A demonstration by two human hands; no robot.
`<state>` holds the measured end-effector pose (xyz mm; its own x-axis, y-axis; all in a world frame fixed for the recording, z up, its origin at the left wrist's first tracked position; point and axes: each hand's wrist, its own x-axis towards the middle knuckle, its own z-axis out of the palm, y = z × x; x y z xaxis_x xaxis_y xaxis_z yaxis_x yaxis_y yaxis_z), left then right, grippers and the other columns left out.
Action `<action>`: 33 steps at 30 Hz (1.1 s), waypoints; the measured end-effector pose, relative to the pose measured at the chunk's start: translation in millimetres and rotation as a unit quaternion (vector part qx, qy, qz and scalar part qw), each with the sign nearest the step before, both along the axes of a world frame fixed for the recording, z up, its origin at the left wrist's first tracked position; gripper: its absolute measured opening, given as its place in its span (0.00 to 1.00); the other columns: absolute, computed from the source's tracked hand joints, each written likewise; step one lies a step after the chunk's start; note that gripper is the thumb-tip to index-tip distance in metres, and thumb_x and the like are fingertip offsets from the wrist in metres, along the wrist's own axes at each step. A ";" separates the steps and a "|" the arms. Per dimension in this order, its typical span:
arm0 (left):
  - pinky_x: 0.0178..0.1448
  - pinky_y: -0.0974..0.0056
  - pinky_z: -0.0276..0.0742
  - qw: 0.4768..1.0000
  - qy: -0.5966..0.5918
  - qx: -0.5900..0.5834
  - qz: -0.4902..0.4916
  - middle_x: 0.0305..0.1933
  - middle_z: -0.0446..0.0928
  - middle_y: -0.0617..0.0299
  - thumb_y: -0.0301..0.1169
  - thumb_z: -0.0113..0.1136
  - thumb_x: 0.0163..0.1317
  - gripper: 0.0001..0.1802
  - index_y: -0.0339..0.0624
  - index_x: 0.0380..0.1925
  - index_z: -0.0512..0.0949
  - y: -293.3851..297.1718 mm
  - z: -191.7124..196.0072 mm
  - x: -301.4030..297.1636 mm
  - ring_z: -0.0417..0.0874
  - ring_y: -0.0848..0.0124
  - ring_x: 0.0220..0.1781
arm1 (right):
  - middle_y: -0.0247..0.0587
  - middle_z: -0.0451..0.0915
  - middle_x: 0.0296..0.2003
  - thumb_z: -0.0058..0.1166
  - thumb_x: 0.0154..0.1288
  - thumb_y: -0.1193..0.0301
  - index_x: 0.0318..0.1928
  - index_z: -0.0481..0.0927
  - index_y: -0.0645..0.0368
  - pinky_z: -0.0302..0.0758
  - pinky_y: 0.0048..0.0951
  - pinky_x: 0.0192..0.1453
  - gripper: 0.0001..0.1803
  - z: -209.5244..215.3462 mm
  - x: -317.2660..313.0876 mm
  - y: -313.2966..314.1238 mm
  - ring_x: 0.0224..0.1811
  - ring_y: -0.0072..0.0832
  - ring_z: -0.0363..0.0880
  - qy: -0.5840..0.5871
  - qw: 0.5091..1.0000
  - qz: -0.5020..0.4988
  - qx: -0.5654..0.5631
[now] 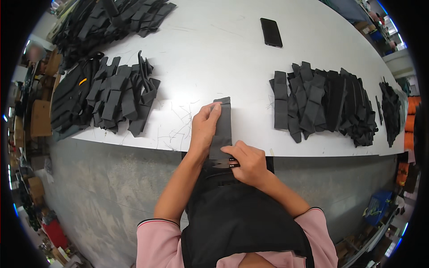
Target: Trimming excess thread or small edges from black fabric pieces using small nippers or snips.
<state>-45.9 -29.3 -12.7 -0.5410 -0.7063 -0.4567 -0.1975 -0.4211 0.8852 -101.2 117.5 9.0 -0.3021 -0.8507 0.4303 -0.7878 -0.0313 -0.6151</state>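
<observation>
A dark grey fabric strip lies lengthwise over the table's near edge, in front of my body. My left hand grips its far end, thumb and fingers closed near a folded tip. In my right hand is a pair of thread snips, with metal blades pointing left across the near part of the strip. The right thumb and forefinger also touch the strip's right edge. My right-hand fingers are wrapped round the black handle and partly hidden.
Grey strips are heaped on the left and right of the white table. A larger dark pile lies at the far left. A black phone rests at the back right. Loose threads scatter left of my hand.
</observation>
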 end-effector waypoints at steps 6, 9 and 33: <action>0.41 0.72 0.69 0.976 0.209 0.037 0.044 0.57 0.69 0.57 0.50 0.54 0.64 0.31 0.41 0.59 0.62 12.1 -14.5 26.4 0.69 0.78 0.39 | 0.34 0.69 0.21 0.56 0.49 0.81 0.33 0.78 0.60 0.63 0.22 0.23 0.09 10.6 -13.4 -5.1 0.19 0.21 0.65 -0.237 0.969 -0.068 0.002; 0.59 0.62 0.67 0.945 0.296 -0.115 -0.077 0.68 0.56 0.51 0.50 0.59 0.59 0.29 0.43 0.52 0.65 24.1 7.7 36.1 0.66 0.66 0.61 | 0.26 0.69 0.23 0.57 0.54 0.79 0.31 0.76 0.64 0.62 0.16 0.26 0.04 10.7 -22.9 -2.8 0.23 0.11 0.63 -0.545 0.829 -0.023 0.124; 0.30 0.77 0.61 0.997 0.057 -0.010 -0.044 0.23 0.70 0.74 0.29 0.58 0.59 0.06 0.39 0.27 0.73 43.8 22.5 33.5 0.65 0.86 0.26 | 0.38 0.71 0.25 0.64 0.46 0.80 0.38 0.79 0.61 0.66 0.26 0.21 0.15 5.0 -31.9 6.3 0.18 0.29 0.69 0.039 0.990 -0.127 -0.041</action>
